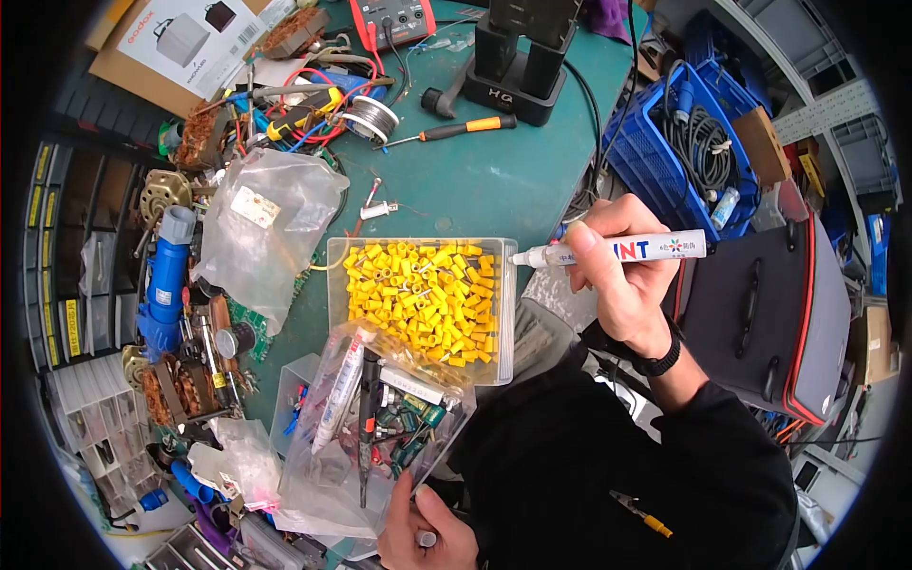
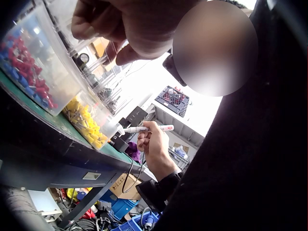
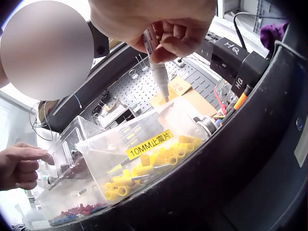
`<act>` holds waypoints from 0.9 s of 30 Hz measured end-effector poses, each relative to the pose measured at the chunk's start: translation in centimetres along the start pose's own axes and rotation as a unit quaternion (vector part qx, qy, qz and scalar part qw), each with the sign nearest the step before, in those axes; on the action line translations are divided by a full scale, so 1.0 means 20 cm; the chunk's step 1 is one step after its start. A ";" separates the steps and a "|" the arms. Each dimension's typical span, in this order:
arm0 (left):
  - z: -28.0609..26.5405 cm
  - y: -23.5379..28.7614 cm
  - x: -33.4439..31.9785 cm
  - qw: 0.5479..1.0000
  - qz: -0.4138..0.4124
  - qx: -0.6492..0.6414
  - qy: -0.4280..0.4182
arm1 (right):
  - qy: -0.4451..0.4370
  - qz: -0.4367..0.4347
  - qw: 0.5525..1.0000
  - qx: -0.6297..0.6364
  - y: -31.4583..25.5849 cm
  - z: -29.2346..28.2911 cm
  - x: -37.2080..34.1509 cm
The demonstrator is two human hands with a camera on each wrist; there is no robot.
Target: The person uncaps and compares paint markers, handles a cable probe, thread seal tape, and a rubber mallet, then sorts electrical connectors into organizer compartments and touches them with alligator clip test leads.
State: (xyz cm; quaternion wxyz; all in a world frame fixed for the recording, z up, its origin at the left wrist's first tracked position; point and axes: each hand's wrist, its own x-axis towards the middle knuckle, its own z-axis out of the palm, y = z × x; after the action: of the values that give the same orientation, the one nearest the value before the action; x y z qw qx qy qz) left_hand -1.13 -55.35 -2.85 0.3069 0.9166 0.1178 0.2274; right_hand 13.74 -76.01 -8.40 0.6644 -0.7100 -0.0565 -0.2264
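Observation:
My right hand (image 1: pixel 627 275) grips a white paint marker (image 1: pixel 665 247) by its barrel. The marker's uncapped tip points left, right at the rim of a clear plastic box (image 1: pixel 508 328) full of yellow wire end sleeves (image 1: pixel 418 294). A yellow label (image 3: pixel 150 144) is stuck to the box's side. Low in the head view, my left hand (image 1: pixel 427 532) has its fingers curled around a small pale marker cap (image 1: pixel 427 539), mostly hidden. Just above that hand, another open box holds a second marker (image 1: pixel 340 389), a dark pen-like tool (image 1: pixel 369 418) and small parts.
Red and blue sleeves (image 2: pixel 29 72) fill the lower part of a neighbouring clear box. Tools, wire and a plastic bag (image 1: pixel 271 228) crowd the bench's left side. Behind lie a screwdriver (image 1: pixel 465 127) and a black charger stand (image 1: pixel 522 85). Blue crates (image 1: pixel 655 123) stand beyond the right edge.

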 end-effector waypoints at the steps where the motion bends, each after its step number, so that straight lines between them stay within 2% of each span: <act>1: 0.00 0.00 0.00 1.000 0.000 0.000 -0.001 | -0.007 0.001 1.000 0.003 0.00 -0.01 -0.01; 6: 0.00 0.01 0.01 1.000 -0.003 -0.011 -0.001 | -0.022 -0.004 1.000 0.003 0.00 -0.02 -0.02; 15: 0.01 -0.01 0.00 1.000 -0.005 -0.020 0.002 | 0.019 0.020 1.000 -0.014 0.00 0.00 -0.02; 19: -0.01 -0.02 -0.03 1.000 -0.008 -0.011 -0.002 | -0.006 0.000 1.000 -0.004 0.00 -0.02 -0.02; 21: -0.04 -0.03 -0.07 0.990 -0.089 0.080 -0.074 | -0.007 -0.001 1.000 -0.002 0.00 -0.02 -0.03; 24: -0.06 -0.02 -0.06 0.986 -0.101 0.091 -0.095 | 0.018 0.003 1.000 0.006 0.00 -0.01 -0.04; 25: -0.04 -0.02 -0.05 0.986 -0.101 0.092 -0.095 | 0.023 -0.001 1.000 0.010 0.00 -0.01 -0.05; 27: 0.01 -0.02 -0.02 1.000 -0.013 -0.003 0.004 | 0.018 -0.007 1.000 0.020 -0.02 -0.01 -0.05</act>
State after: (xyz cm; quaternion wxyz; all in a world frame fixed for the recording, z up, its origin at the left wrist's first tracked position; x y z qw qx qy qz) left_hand -1.35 -55.29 -3.29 0.3122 0.9132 0.1303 0.2272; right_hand 12.58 -75.96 -8.44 0.6780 -0.6919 -0.0540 -0.2422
